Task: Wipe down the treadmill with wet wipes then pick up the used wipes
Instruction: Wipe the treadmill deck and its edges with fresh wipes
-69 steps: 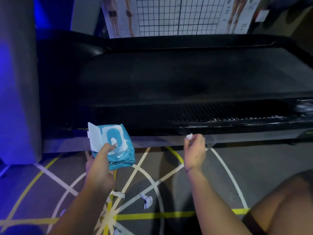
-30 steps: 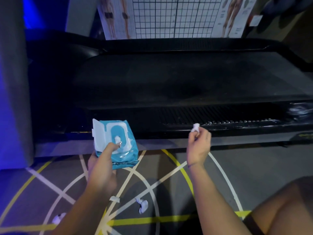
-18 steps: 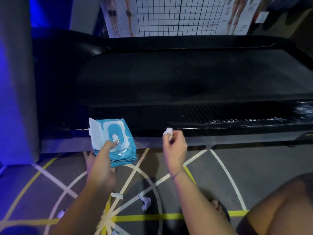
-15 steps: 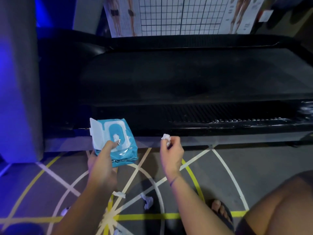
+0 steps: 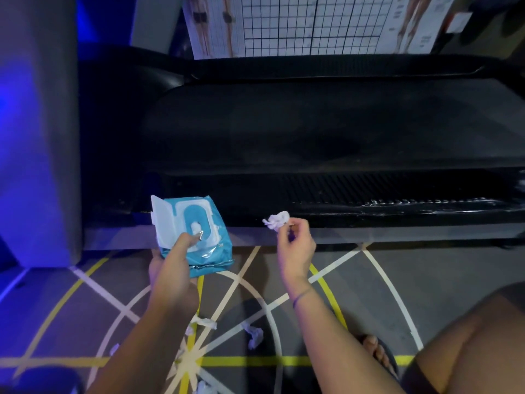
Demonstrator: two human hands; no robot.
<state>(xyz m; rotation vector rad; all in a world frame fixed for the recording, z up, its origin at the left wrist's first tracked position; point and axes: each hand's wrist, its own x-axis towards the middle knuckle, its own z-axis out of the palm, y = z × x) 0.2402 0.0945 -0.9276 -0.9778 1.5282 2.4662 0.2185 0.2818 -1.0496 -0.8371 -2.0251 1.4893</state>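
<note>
The black treadmill (image 5: 326,143) stretches across the view ahead of me, its near side rail wet and shiny. My left hand (image 5: 173,268) grips a blue pack of wet wipes (image 5: 204,237) with its white lid flipped open, thumb on the opening. My right hand (image 5: 294,248) pinches a small crumpled white wipe (image 5: 277,220) just in front of the treadmill's near edge. Several used wipes lie on the floor below my arms, one crumpled wipe (image 5: 254,335) between them and another used wipe (image 5: 206,322) by my left forearm.
A grey pillar (image 5: 39,132) lit blue stands at the left of the treadmill. A gridded poster (image 5: 309,24) hangs behind it. The floor has yellow and white painted lines (image 5: 255,359). My right knee (image 5: 477,348) and sandalled foot (image 5: 376,351) are at lower right.
My right hand moved left along the treadmill's near edge, carrying the crumpled wipe towards the pack. The left hand kept holding the open pack in about the same place.
</note>
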